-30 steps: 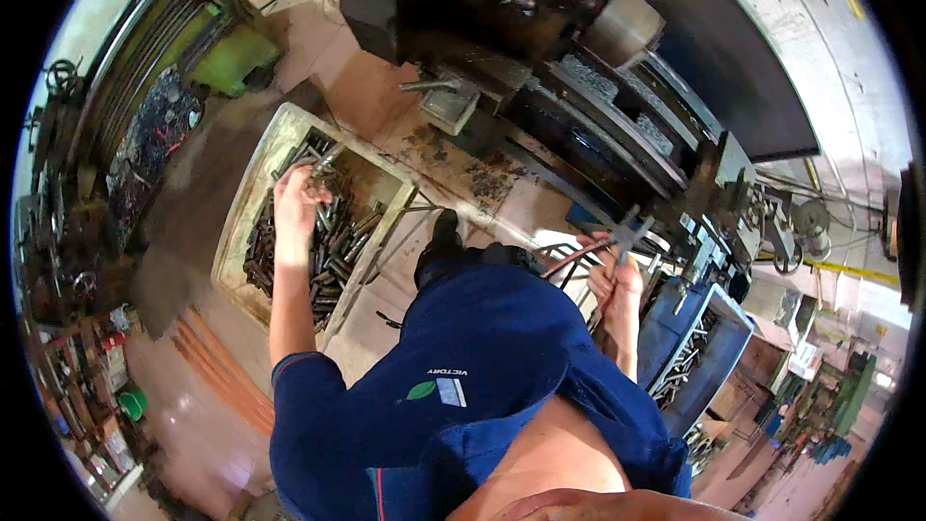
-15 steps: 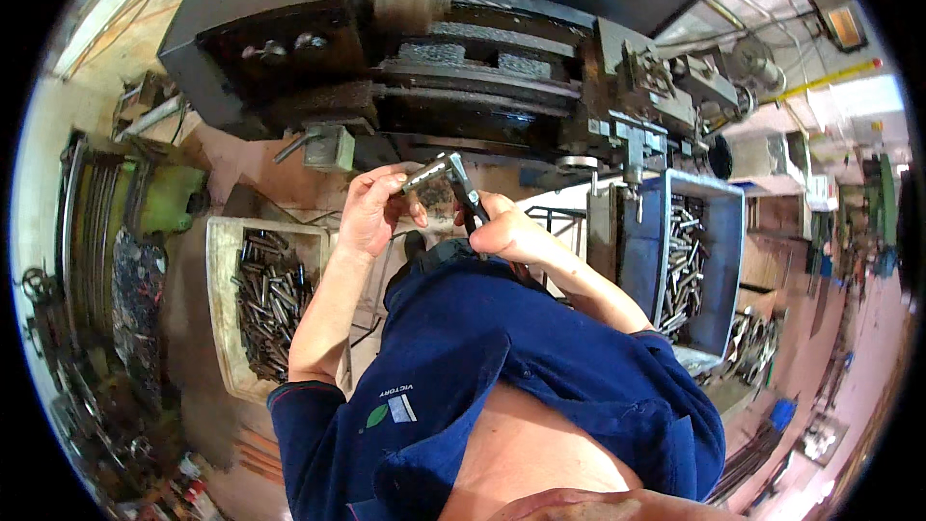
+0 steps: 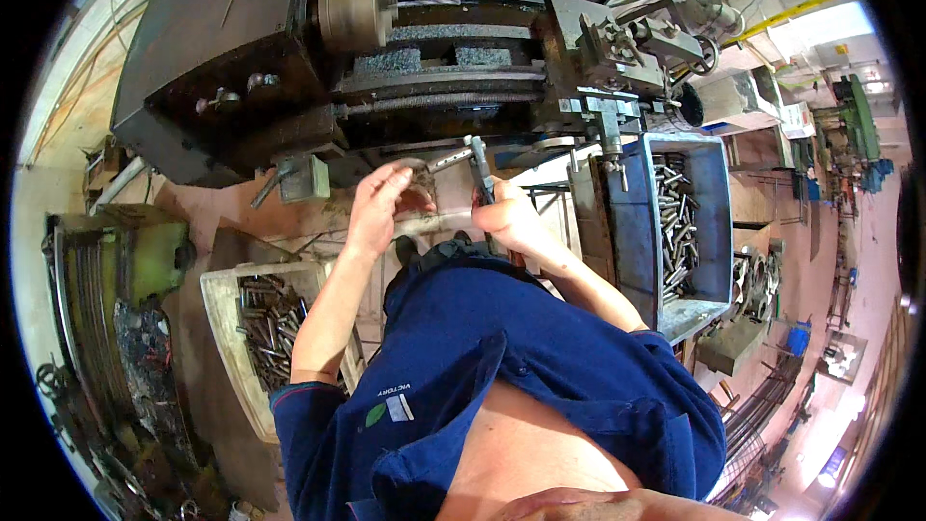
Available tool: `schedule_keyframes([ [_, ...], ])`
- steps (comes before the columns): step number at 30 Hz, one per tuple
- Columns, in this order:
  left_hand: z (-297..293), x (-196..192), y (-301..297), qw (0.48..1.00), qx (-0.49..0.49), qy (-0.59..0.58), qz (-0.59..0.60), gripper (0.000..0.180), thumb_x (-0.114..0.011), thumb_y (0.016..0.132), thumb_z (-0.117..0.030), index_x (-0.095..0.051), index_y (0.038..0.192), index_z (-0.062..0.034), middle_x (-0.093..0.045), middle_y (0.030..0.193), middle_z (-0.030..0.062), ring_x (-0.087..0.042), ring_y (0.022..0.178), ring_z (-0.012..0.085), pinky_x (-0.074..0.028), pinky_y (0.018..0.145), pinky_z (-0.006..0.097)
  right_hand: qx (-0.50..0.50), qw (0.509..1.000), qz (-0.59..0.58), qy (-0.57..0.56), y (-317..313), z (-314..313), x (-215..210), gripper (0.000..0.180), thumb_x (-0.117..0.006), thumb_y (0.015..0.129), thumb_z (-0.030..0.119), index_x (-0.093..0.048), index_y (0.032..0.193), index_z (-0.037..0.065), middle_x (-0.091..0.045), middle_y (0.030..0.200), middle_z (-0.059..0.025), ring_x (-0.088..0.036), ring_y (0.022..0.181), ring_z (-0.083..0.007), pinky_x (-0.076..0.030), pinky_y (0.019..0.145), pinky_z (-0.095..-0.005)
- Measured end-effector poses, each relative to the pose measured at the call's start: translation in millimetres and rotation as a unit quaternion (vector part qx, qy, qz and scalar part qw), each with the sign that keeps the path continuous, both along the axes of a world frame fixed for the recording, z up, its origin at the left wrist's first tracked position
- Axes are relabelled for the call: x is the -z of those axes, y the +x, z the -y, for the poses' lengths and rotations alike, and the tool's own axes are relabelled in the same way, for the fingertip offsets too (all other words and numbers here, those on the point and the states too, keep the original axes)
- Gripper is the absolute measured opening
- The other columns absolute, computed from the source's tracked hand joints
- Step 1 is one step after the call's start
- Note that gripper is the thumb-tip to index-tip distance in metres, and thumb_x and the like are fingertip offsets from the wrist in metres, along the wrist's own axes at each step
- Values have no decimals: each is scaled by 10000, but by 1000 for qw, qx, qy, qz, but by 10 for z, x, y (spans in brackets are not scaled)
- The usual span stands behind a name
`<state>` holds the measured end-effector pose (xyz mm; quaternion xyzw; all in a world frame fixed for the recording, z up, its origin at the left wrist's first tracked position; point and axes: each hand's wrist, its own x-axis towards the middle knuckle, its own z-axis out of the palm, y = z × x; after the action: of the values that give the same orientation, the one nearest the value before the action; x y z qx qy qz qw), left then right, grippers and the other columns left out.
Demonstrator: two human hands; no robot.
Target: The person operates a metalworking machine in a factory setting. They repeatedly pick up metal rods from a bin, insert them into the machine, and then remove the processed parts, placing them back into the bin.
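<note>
A short silvery metal rod point(image 3: 449, 160) reaches from the fingertips of my left hand point(image 3: 378, 207) toward my right. Those fingers are closed on its near end, which they partly hide. My right hand point(image 3: 509, 220) is wrapped round a slim tool that looks like a caliper point(image 3: 479, 166), held upright with its bright end up. The rod's far end meets the tool near its top; whether it sits between jaws is too small to tell. Both hands are raised in front of my body, before the lathe point(image 3: 434, 87).
Across the front stands the lathe, its round chuck point(image 3: 353, 10) at left and its carriage point(image 3: 603, 58) at right. A whitish bin point(image 3: 224, 328) of metal rods is at my left; a blue bin point(image 3: 716, 222) of similar rods is at my right. Green machinery point(image 3: 154, 256) stands far left.
The view has shifted, so the lathe and blue bin sit further left in it. My hands have moved slightly right relative to the lathe, still holding the rod and the tool. The chuck looks less blurred.
</note>
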<state>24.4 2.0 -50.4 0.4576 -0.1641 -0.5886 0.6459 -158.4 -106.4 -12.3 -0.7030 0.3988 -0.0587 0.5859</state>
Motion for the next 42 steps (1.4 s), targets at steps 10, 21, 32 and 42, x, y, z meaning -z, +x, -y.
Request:
schedule_keyframes([
  [10, 130, 254, -412, 951, 204, -88, 217, 711, -713, 775, -254, -347, 1292, 67, -433, 1305, 167, -436, 1196, 234, -326, 1019, 357, 238, 936, 200, 167, 466, 331, 420, 53, -526, 707, 97, -503, 685, 55, -503, 593, -44, -489, 530, -154, -413, 526, -302],
  [21, 1134, 202, -392, 982, 161, -56, 77, 528, -739, 720, -158, -462, 1145, -13, -541, 1029, 37, -533, 941, 135, -437, 852, 287, 233, 934, 188, 195, 768, 1229, 382, 66, -518, 704, 94, -514, 654, 51, -463, 543, -19, -443, 474, -127, -378, 463, -275],
  [32, 1824, 262, -334, 992, 117, -43, 31, 611, -772, 626, -138, -493, 1150, 4, -572, 1050, 61, -552, 969, 160, -445, 871, 301, 168, 951, 216, 144, 777, 1752, 259, 458, -542, 676, 11, -475, 1129, 14, -497, 749, -5, -455, 628, -95, -377, 554, -231],
  [42, 1777, 194, -169, 990, 119, -63, 49, 612, -771, 636, -244, -504, 1115, 28, -595, 952, 66, -582, 871, 157, -475, 798, 295, 174, 972, 155, 43, 1003, 1708, 214, 437, -583, 617, 97, -496, 1027, -28, -521, 760, -79, -495, 694, -161, -431, 614, -290],
])
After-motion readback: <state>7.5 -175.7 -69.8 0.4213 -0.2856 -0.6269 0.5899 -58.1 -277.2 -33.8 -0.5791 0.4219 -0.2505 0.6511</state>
